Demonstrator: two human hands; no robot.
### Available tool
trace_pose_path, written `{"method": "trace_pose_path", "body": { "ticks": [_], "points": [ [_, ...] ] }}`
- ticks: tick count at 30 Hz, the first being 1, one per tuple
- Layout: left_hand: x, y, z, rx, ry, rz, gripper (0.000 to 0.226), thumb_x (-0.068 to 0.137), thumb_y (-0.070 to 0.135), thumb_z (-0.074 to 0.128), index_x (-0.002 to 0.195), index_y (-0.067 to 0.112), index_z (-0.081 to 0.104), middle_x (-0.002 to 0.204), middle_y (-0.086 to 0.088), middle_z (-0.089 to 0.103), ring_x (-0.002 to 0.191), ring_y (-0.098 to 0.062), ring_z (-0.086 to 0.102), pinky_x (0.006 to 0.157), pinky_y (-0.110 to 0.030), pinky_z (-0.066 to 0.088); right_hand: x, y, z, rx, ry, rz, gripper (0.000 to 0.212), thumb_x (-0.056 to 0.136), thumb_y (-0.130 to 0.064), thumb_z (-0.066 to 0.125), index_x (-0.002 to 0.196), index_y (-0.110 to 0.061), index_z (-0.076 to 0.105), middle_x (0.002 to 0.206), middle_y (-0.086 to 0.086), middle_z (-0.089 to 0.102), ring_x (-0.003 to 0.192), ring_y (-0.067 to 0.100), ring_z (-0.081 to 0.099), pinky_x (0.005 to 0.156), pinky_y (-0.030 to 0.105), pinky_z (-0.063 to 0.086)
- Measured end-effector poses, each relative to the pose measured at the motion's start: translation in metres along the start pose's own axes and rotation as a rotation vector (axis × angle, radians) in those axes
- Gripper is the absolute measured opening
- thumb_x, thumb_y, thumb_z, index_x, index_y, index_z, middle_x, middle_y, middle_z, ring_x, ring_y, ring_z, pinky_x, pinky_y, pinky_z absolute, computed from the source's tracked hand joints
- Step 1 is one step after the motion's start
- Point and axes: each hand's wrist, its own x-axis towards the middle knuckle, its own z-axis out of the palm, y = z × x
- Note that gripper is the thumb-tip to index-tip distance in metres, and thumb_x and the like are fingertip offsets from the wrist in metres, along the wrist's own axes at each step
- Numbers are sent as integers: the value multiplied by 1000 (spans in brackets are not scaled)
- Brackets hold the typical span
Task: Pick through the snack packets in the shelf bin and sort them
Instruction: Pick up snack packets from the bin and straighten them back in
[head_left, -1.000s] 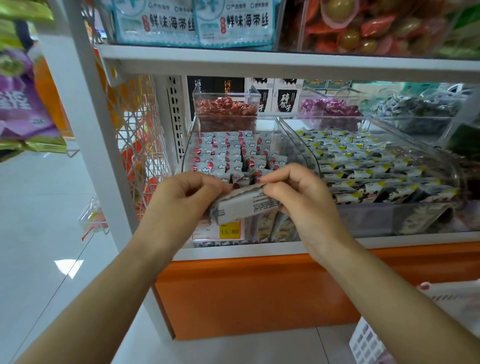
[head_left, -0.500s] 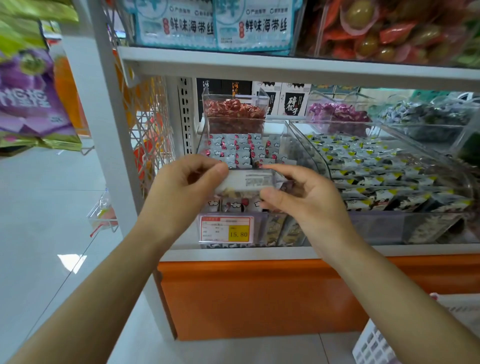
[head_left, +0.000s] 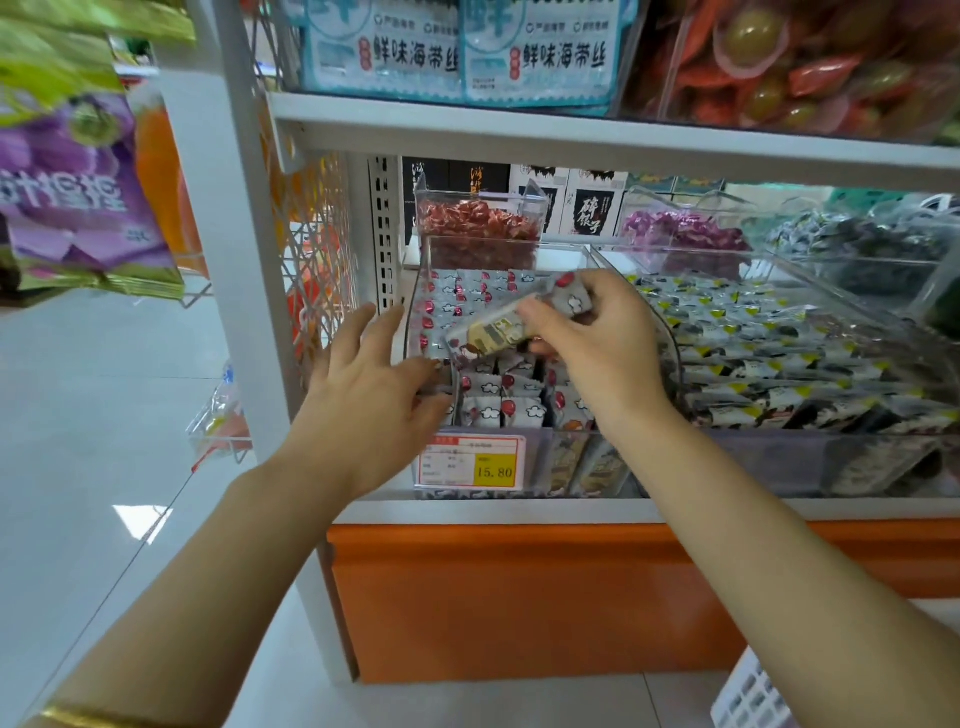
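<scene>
Pinching one grey snack packet (head_left: 498, 330) between thumb and fingers of the right hand (head_left: 608, 353), tilted just above the matching packets (head_left: 498, 402) in the clear shelf bin (head_left: 540, 454); hovering the left hand (head_left: 374, 395), spread and empty, at the bin's left wall; probably best keeping the grip light, checking the printed face, then laying it flush in a row, not dropping it

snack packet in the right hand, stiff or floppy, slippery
Probably light: the right hand holds the snack packet in a fingertip pinch. Likely fairly stiff, since its free end doesn't droop. Glossy wrapper may be slippery.
</scene>
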Motion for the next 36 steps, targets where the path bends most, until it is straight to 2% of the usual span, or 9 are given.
{"method": "trace_pose_path", "body": {
  "ticks": [7, 11, 13, 15, 20, 24, 27, 32, 36],
  "points": [
    [-7, -4, -10, -117, -9, 22, 38, 88, 39, 54, 124, 28, 56, 155, -6, 16, 142, -23, 0, 112, -52, 12, 27, -11, 47, -397, -377, -213, 31, 77, -24, 75, 102, -12, 62, 95, -5, 57, 81, 4, 47, 68, 19, 32],
    [-7, -6, -16, -182, 26, -2, 47, 86, 37, 57, 130, 29, 44, 153, -2, 21, 141, -20, 7, 112, -44, 14, 31, -2, 57, -701, -601, -294, 16, 89, -28, 60, 89, -13, 64, 81, 0, 56, 82, 14, 49, 77, 23, 43],
    [-7, -5, -16, -198, 13, -10, 51, 86, 37, 56, 133, 28, 39, 153, -1, 21, 140, -16, 7, 113, -42, 14, 34, 4, 56, -899, -739, -290, 23, 94, -30, 49, 101, -19, 68, 102, 5, 62, 111, 23, 46, 91, 36, 41],
    [-8, -5, -16, -216, 9, -9, 52, 87, 36, 56, 134, 28, 37, 152, 0, 22, 139, -14, 7, 112, -41, 14, 40, 2, 53, -882, -777, -240, 27, 95, -24, 47, 113, -23, 66, 118, 6, 61, 119, 22, 43, 92, 34, 38],
    [-7, -6, -22, -263, 45, -34, 53, 86, 34, 57, 134, 24, 36, 150, 1, 26, 138, -17, 14, 110, -37, 18, 64, -12, 54, -503, -528, -149, 23, 89, -4, 52, 96, -16, 71, 113, 2, 67, 91, 13, 62, 89, 30, 48],
    [-9, -7, -22, -255, 34, -60, 55, 88, 34, 57, 137, 24, 34, 151, 2, 24, 139, -16, 12, 111, -36, 18, 73, 1, 70, -831, -620, -249, 13, 87, -21, 63, 88, -12, 72, 104, 2, 69, 100, 18, 57, 92, 39, 47],
    [-9, -7, -22, -255, 47, -63, 56, 89, 33, 57, 138, 25, 33, 152, 3, 23, 139, -16, 12, 111, -36, 18, 73, 6, 81, -976, -616, -280, 9, 81, -29, 70, 76, -24, 65, 101, 0, 64, 108, 21, 48, 91, 39, 44],
    [-9, -5, -23, -260, 143, -36, 52, 90, 28, 57, 137, 21, 37, 149, 2, 27, 136, -17, 18, 108, -30, 20, 66, -20, 56, -409, -350, -171, 9, 88, -15, 61, 79, -16, 60, 79, -13, 55, 75, -2, 51, 72, 14, 45],
    [-7, 3, -25, -318, 331, -36, 40, 90, 24, 57, 129, 17, 48, 130, 1, 41, 121, -16, 40, 94, -19, 29, 34, -28, 14, -135, -26, -170, 20, 91, -13, 56, 75, -23, 50, 84, -9, 56, 75, 6, 58, 65, 12, 48]
  ]
}}
